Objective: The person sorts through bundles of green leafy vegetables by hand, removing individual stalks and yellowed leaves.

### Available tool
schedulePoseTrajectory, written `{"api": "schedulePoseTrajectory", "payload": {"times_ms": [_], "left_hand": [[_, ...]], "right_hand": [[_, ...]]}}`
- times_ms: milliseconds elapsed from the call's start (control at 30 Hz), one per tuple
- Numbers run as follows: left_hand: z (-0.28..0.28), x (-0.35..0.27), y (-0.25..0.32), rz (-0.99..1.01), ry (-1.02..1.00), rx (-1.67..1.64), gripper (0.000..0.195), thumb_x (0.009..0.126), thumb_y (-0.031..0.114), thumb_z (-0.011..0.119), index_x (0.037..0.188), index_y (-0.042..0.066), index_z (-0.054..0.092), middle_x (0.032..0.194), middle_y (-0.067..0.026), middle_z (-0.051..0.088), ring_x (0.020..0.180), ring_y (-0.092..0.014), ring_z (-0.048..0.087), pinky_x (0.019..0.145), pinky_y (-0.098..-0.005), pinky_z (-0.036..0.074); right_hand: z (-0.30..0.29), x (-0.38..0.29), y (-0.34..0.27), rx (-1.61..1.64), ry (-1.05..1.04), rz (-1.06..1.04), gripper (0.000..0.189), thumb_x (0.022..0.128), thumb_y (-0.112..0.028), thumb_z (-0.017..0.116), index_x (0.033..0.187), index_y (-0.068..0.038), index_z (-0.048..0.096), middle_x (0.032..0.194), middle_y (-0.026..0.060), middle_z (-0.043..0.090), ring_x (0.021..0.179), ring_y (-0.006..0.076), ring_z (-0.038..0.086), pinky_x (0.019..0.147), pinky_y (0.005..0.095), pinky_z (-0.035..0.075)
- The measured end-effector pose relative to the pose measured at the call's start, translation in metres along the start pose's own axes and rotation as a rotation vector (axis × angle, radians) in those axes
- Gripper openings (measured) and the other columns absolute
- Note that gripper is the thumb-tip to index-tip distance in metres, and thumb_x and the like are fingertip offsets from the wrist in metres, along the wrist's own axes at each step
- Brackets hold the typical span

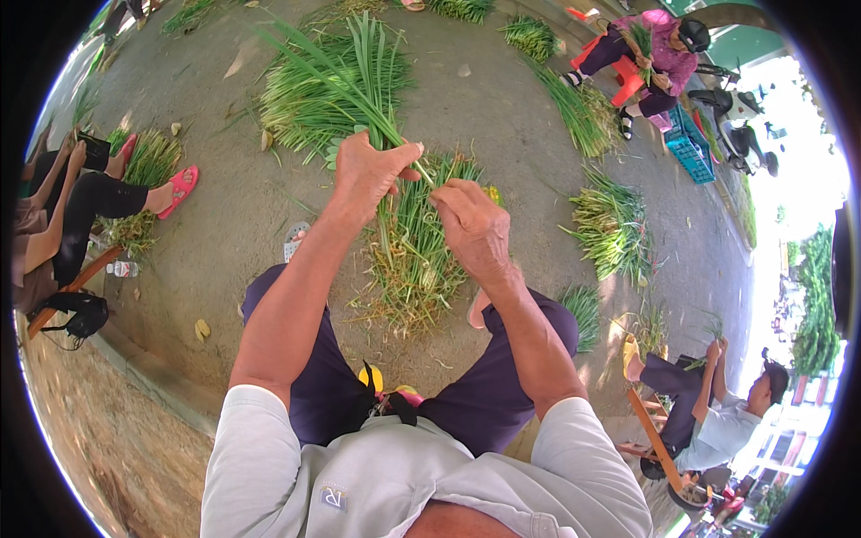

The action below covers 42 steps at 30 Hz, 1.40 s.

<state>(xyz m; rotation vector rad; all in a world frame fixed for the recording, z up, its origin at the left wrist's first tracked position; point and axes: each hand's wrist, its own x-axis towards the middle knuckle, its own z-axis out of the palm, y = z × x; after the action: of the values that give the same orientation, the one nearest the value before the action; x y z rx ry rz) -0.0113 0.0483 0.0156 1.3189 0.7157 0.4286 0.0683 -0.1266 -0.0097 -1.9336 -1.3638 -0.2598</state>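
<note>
My left hand grips a small bunch of long flat green leaves, likely garlic chives, whose blades fan out away from me. Its thumb lies along a pale stem that slants towards my right hand. The fingers of my right hand are pinched at the lower end of this stem. Under both hands, a loose heap of greens mixed with yellowed leaves lies on the pavement between my feet. Beyond it sits a larger pile of green chives, partly covered by the held leaves.
A person at left sits by another heap of greens. Two more people sit at right, one on a red stool beside a blue crate. More bundles lie on the pavement at right. A plastic bottle lies at left.
</note>
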Motion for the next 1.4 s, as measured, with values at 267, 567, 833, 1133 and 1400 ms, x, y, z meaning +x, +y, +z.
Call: {"api": "schedulePoseTrajectory", "payload": {"times_ms": [267, 567, 833, 1133, 1400], "left_hand": [[-0.004, 0.001, 0.001, 0.014, 0.055, -0.039, 0.026, 0.079, 0.017, 0.081, 0.091, 0.005, 0.062, 0.081, -0.0043, 0.069, 0.065, -0.015, 0.071, 0.044, -0.0248, 0.042], [-0.009, 0.001, 0.004, 0.009, 0.032, -0.108, 0.029, 0.078, 0.020, 0.084, 0.093, 0.007, 0.062, 0.084, -0.0030, 0.069, 0.067, -0.013, 0.071, 0.047, -0.0243, 0.041], [-0.007, -0.002, 0.007, 0.030, 0.014, -0.095, 0.031, 0.078, 0.021, 0.085, 0.094, 0.007, 0.062, 0.083, -0.0040, 0.069, 0.069, -0.013, 0.071, 0.048, -0.0252, 0.041], [-0.003, -0.005, 0.006, 0.050, -0.080, -0.058, 0.030, 0.080, 0.022, 0.085, 0.094, 0.008, 0.063, 0.080, -0.0022, 0.068, 0.068, -0.012, 0.069, 0.047, -0.0225, 0.040], [-0.004, -0.007, 0.005, 0.056, -0.086, -0.081, 0.031, 0.080, 0.022, 0.085, 0.096, 0.007, 0.063, 0.080, -0.0021, 0.067, 0.068, -0.011, 0.069, 0.047, -0.0225, 0.041]], "right_hand": [[-0.007, 0.002, 0.002, 0.183, 0.063, 0.345, 0.006, 0.092, -0.008, 0.064, 0.095, -0.003, 0.063, 0.089, 0.0111, 0.068, 0.076, 0.0245, 0.068, 0.065, 0.0362, 0.052], [-0.011, 0.000, 0.008, 0.523, -0.050, 0.607, 0.017, 0.097, -0.007, 0.053, 0.104, 0.001, 0.067, 0.093, 0.0078, 0.072, 0.078, 0.0154, 0.070, 0.073, 0.0300, 0.056], [-0.022, 0.010, -0.010, 0.695, -0.095, 0.756, 0.022, 0.094, -0.014, 0.065, 0.106, 0.004, 0.069, 0.085, 0.0069, 0.071, 0.075, 0.0112, 0.068, 0.067, 0.0257, 0.055], [-0.030, 0.009, -0.012, 0.795, -0.237, 0.836, 0.023, 0.092, -0.014, 0.066, 0.103, 0.005, 0.070, 0.080, 0.0064, 0.068, 0.072, 0.0137, 0.067, 0.072, 0.0288, 0.057], [-0.029, 0.006, -0.011, 0.801, -0.205, 0.855, 0.023, 0.091, -0.012, 0.064, 0.103, 0.006, 0.070, 0.080, 0.0073, 0.068, 0.071, 0.0153, 0.068, 0.073, 0.0294, 0.058]]}}
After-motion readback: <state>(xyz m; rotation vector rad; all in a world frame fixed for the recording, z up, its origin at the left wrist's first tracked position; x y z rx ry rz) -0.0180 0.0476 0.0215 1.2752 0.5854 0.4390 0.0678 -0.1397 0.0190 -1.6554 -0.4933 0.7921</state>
